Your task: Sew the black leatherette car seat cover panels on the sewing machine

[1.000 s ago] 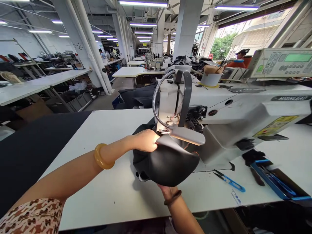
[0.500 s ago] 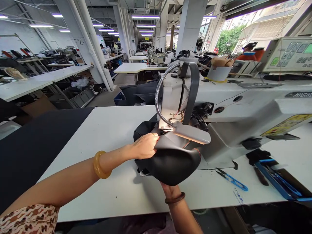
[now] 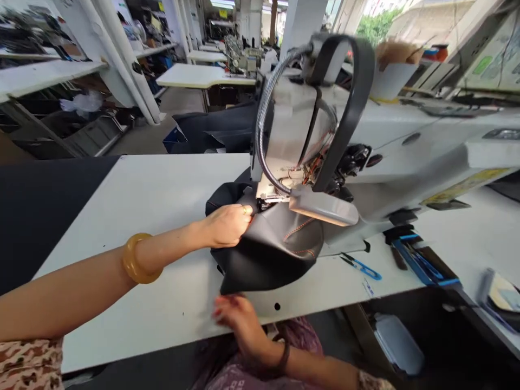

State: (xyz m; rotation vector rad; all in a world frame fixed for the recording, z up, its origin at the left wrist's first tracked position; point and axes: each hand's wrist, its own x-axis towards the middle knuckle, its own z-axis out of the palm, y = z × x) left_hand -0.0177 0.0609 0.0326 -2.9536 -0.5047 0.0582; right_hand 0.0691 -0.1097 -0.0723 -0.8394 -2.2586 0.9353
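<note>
Left hand: pinches an edge of the black piece in a closed grip, just beside the lit foot of the sewing machine;
Right hand: hovers with a loosely open grip, blurred, holding nothing visible; just below the piece's near edge; cannot tell if touching;
Black piece: sits bunched on the worktop, partly beneath the machine head; shows orange-red stitching toward the right;
Lamp: juts over the piece;
Blue snips: lie farther right, near the blue tray.
</note>
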